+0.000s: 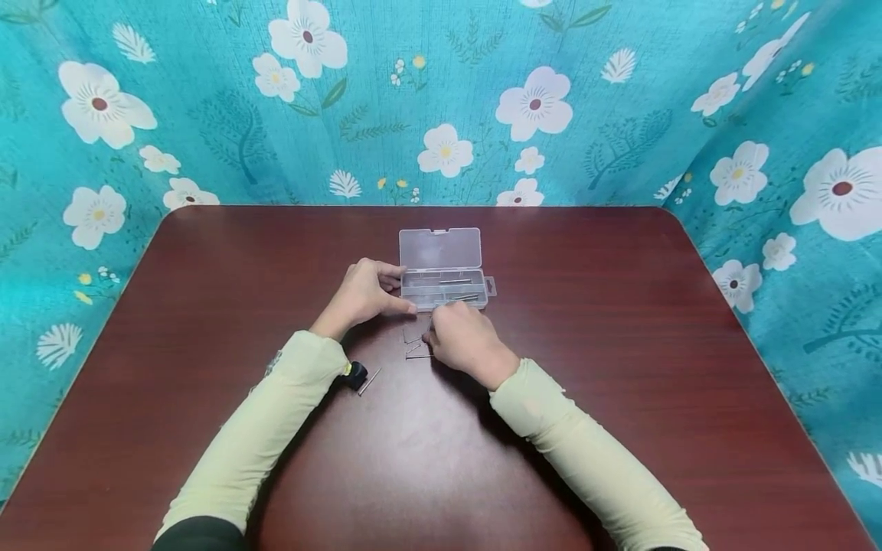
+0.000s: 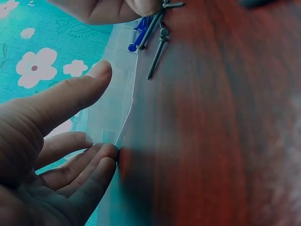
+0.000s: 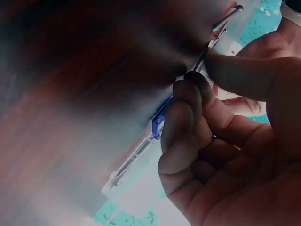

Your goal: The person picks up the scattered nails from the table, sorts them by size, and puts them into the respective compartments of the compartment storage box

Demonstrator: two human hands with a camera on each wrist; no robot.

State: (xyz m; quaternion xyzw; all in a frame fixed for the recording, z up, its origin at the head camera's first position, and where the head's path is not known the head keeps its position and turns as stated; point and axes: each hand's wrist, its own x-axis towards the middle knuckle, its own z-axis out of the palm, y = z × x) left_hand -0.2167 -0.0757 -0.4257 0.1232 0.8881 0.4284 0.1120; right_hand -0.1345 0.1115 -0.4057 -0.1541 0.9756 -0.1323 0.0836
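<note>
A clear plastic box (image 1: 444,289) lies with its lid (image 1: 439,249) raised at the back and several nails (image 1: 463,297) inside. My left hand (image 1: 367,295) holds its left end, thumb at the front corner and fingertips by the rear. Just in front of the box, my right hand (image 1: 467,337) pinches a thin metal nail (image 3: 201,60) between thumb and forefinger; the fingers hide part of it. Loose nails (image 1: 417,357) lie on the table beside that hand. In the left wrist view, a pointed nail (image 2: 158,57) shows below the right hand.
One more nail (image 1: 370,381) lies beside the black band piece (image 1: 355,376) at my left wrist. A hanging tab (image 1: 491,286) sticks out from the box's right end. Both wrist views show a blue piece (image 3: 160,119) at the box's front. Behind the dark red table (image 1: 586,252) hangs a floral curtain (image 1: 386,92).
</note>
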